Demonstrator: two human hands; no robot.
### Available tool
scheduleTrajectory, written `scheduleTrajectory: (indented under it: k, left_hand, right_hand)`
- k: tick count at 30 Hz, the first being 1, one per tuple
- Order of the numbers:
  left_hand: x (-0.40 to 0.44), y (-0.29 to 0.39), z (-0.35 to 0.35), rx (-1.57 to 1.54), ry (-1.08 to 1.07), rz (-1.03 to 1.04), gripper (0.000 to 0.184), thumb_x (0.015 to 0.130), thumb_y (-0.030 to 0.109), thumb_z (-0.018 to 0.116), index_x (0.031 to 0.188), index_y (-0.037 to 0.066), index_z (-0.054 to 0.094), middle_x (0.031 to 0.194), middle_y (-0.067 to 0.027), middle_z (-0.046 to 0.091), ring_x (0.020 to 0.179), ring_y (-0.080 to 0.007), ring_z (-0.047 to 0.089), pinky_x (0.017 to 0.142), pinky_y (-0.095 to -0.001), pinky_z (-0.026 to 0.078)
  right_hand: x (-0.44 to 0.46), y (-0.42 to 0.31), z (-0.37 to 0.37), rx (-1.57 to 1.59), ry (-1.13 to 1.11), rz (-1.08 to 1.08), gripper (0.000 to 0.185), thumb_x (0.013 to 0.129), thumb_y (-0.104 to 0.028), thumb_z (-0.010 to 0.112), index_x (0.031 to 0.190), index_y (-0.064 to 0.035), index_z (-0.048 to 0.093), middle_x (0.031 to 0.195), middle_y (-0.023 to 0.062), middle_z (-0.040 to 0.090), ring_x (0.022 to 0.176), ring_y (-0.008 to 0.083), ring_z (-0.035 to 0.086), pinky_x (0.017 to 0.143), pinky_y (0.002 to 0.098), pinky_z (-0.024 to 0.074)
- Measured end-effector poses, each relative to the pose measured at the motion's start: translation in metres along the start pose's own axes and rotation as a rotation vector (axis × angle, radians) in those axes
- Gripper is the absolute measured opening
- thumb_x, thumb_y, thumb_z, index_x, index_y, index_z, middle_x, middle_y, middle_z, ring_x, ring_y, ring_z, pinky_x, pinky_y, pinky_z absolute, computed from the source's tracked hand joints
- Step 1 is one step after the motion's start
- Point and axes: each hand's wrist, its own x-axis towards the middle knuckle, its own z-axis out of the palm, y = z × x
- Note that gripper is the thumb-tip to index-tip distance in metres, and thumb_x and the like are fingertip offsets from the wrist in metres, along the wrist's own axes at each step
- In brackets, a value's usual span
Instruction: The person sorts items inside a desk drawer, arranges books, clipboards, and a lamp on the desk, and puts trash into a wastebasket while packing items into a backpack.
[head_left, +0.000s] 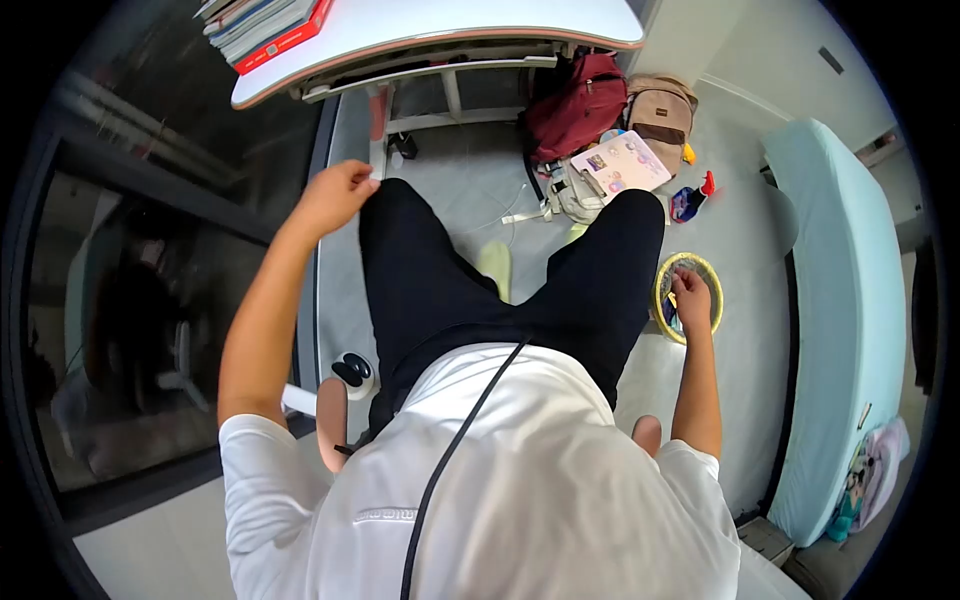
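My left hand (pixel 341 195) is beside my left knee, its fingers curled in and nothing visible in them. On the other side, my right hand (pixel 691 297) reaches over a waste bin (pixel 714 290) with a yellow rim. Its fingers are drawn together and point into the bin; whether they hold something small I cannot make out. A liner and some dark and bluish contents (pixel 669 308) show inside the bin, partly hidden by the hand. My right knee in black trousers (pixel 625 235) is close to the bin.
Ahead stands a white desk (pixel 450 22) with stacked books (pixel 262 30). Under its right end are a red backpack (pixel 580 108), a brown backpack (pixel 660 112) and a pink sticker-covered board (pixel 628 165). A light-blue covered bed (pixel 845 300) runs along the right; dark glass (pixel 130 300) is on the left.
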Motion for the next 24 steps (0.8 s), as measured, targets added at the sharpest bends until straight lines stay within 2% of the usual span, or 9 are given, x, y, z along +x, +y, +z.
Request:
scheduleTrajectory:
  k: [2,3,5,7,10,14,16,19,24]
  left_hand:
    - [0.014,-0.015,0.025,-0.034,-0.026,0.026,0.043,0.098,0.03,0.072,0.125,-0.002,0.069,0.113,-0.0203,0.076,0.105,-0.0322,0.074,0.091,-0.0406,0.057]
    - [0.017,-0.024,0.036,0.006,-0.058,0.021,0.041,0.1,0.028,0.071,0.128,-0.002,0.068,0.115,-0.0183,0.076,0.105,-0.0278,0.074,0.092,-0.0389,0.057]
    - [0.016,-0.06,0.057,-0.022,-0.113,0.013,0.041,0.1,0.028,0.071,0.128,-0.001,0.068,0.114,-0.0184,0.076,0.106,-0.027,0.072,0.094,-0.0387,0.055]
    - [-0.001,-0.086,0.054,0.034,-0.156,-0.032,0.047,0.098,0.035,0.073,0.128,-0.001,0.068,0.113,-0.0194,0.075,0.105,-0.0295,0.073,0.093,-0.04,0.056]
    - [-0.027,-0.127,0.048,0.058,-0.164,-0.147,0.053,0.095,0.039,0.075,0.128,-0.001,0.068,0.112,-0.0199,0.075,0.105,-0.0314,0.073,0.092,-0.0413,0.056]
    - [-0.09,-0.163,0.037,0.008,-0.18,-0.257,0.055,0.094,0.04,0.076,0.129,-0.002,0.068,0.114,-0.0216,0.075,0.106,-0.0318,0.073,0.092,-0.0416,0.057]
    - [-0.124,-0.181,0.032,-0.043,-0.169,-0.324,0.058,0.092,0.04,0.076,0.131,-0.002,0.067,0.116,-0.0242,0.074,0.108,-0.038,0.071,0.094,-0.0436,0.056]
    - [-0.17,-0.194,0.023,-0.055,-0.163,-0.476,0.059,0.092,0.04,0.077,0.133,-0.001,0.067,0.118,-0.0235,0.074,0.11,-0.0371,0.071,0.096,-0.0425,0.055]
    - [-0.207,-0.205,0.026,-0.052,-0.162,-0.557,0.058,0.092,0.038,0.077,0.133,-0.002,0.067,0.119,-0.0223,0.074,0.11,-0.0347,0.071,0.096,-0.0415,0.055]
  right_hand:
    - [-0.009,-0.003,-0.009,-0.005,0.035,-0.01,0.029,0.1,-0.02,0.068,0.117,0.0039,0.072,0.101,0.0117,0.075,0.092,0.0184,0.07,0.085,0.0324,0.0546]
    - [-0.011,-0.006,-0.011,-0.009,0.039,-0.035,0.03,0.099,-0.021,0.068,0.116,0.0038,0.072,0.101,0.0137,0.076,0.093,0.0206,0.071,0.087,0.034,0.0551]
    - [-0.008,-0.003,-0.019,-0.026,0.063,-0.126,0.031,0.1,-0.02,0.069,0.118,0.0045,0.071,0.102,0.0123,0.075,0.093,0.0198,0.07,0.085,0.0333,0.0552]
    - [0.009,0.001,-0.025,0.087,0.029,-0.08,0.032,0.1,-0.02,0.068,0.121,0.0042,0.07,0.101,0.0098,0.074,0.092,0.0184,0.069,0.084,0.0326,0.0553]
    - [0.018,-0.058,-0.032,0.105,-0.001,0.037,0.032,0.102,-0.019,0.068,0.124,0.0038,0.068,0.101,0.008,0.072,0.091,0.0172,0.067,0.084,0.0318,0.0548]
    - [0.06,-0.1,-0.022,0.028,0.002,-0.164,0.032,0.103,-0.018,0.066,0.125,0.005,0.067,0.101,0.0098,0.072,0.092,0.0168,0.067,0.087,0.0317,0.0538]
    - [0.073,-0.139,-0.01,-0.005,-0.039,-0.216,0.033,0.102,-0.018,0.066,0.125,0.0049,0.068,0.104,0.012,0.074,0.095,0.0178,0.068,0.088,0.0323,0.0539]
    - [0.089,-0.171,0.021,-0.026,-0.111,-0.293,0.033,0.102,-0.018,0.067,0.125,0.0049,0.068,0.107,0.0145,0.075,0.097,0.0191,0.07,0.089,0.033,0.0542]
    - [0.075,-0.215,0.057,-0.09,-0.181,-0.405,0.032,0.1,-0.019,0.069,0.124,0.0024,0.07,0.102,0.0169,0.076,0.092,0.0228,0.072,0.086,0.036,0.0558]
